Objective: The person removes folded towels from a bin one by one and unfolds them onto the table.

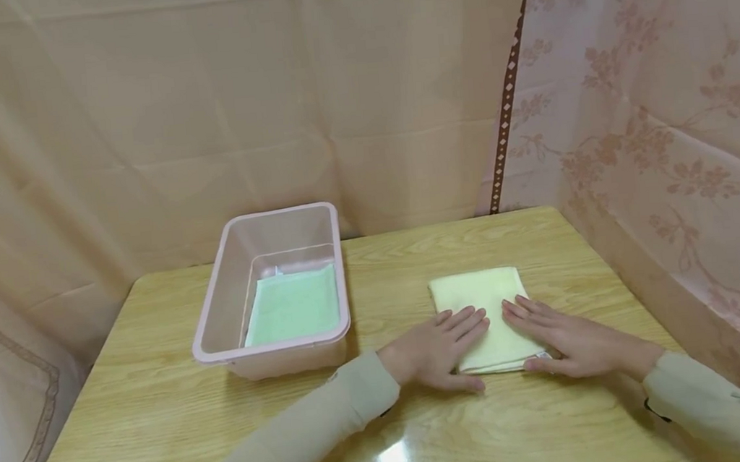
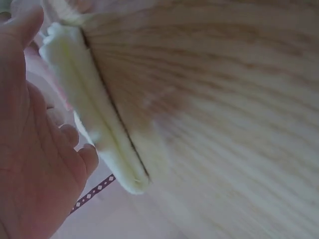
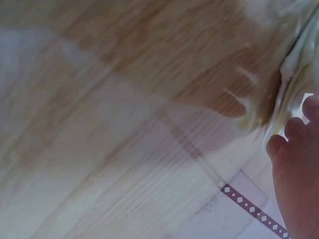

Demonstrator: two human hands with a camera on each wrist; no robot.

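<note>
A pale yellow towel [image 1: 479, 291], folded into a flat rectangle, lies on the wooden table in the head view. My left hand [image 1: 440, 345] rests over its left side, fingers extended and thumb pointing along the near edge. On the opposite side, my right hand [image 1: 570, 338] lies with straight fingers on the towel's right edge, a small white tag by its thumb. The left wrist view shows the towel's thick folded edge [image 2: 94, 109] beside the left hand [image 2: 40, 149]. Fingers of the right hand [image 3: 299, 169] appear at the right border of the right wrist view, next to the towel.
A pink plastic basin [image 1: 344, 276] stands on the left half of the table [image 1: 162, 414]. Inside it lies a folded light green towel [image 1: 294, 306]. Beige curtain [image 1: 217, 112] hangs behind the table, and a pink floral cloth [image 1: 675, 134] covers the right side.
</note>
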